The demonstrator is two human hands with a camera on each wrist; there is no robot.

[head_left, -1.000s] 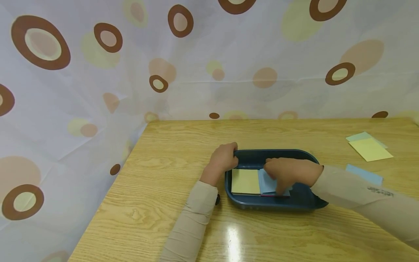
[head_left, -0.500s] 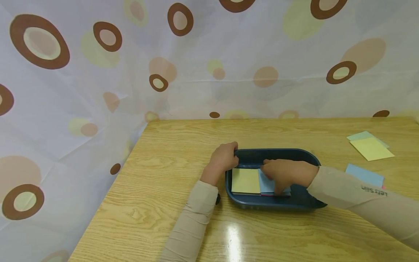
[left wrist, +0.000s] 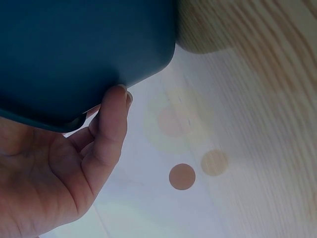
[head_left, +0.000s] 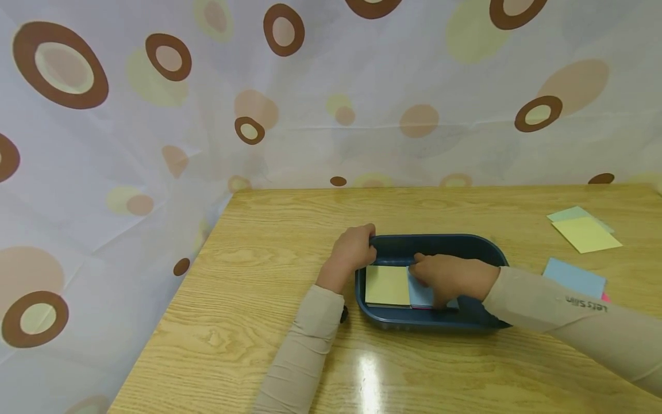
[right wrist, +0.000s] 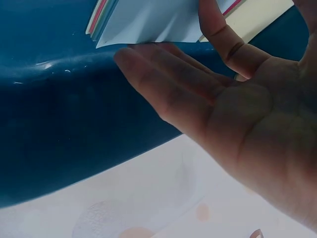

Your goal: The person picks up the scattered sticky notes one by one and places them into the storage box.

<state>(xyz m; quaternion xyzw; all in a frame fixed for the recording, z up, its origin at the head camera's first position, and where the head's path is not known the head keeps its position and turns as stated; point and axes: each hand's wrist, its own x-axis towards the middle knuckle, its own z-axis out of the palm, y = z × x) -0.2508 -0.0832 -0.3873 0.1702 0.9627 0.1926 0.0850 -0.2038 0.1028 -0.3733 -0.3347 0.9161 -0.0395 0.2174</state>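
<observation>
My left hand (head_left: 353,247) grips the left end of a dark blue plastic bin (head_left: 429,323); the left wrist view shows the fingertips against its outer wall (left wrist: 99,54). Inside, a stack of yellow square notes (head_left: 388,286) lies beside a stack of light blue notes (head_left: 418,292) with a pink edge under it. My right hand (head_left: 456,276) spans the blue notes, fingers at the far edge and thumb toward the near one. From the right wrist, the fingers lie along the edge of the top blue sheet (right wrist: 153,22), and layers of other colours show at its side.
Right of the bin on the wooden table (head_left: 248,276) lie a yellow sheet (head_left: 586,234) over a pale green one (head_left: 569,214). Nearer, a blue sheet (head_left: 575,277) with a pink corner is partly behind the right sleeve. A patterned curtain (head_left: 331,149) stands behind.
The tilted blue notes under my right hand have come to lie flat and squared beside the yellow stack. The right hand has shifted slightly left; the left hand keeps its hold.
</observation>
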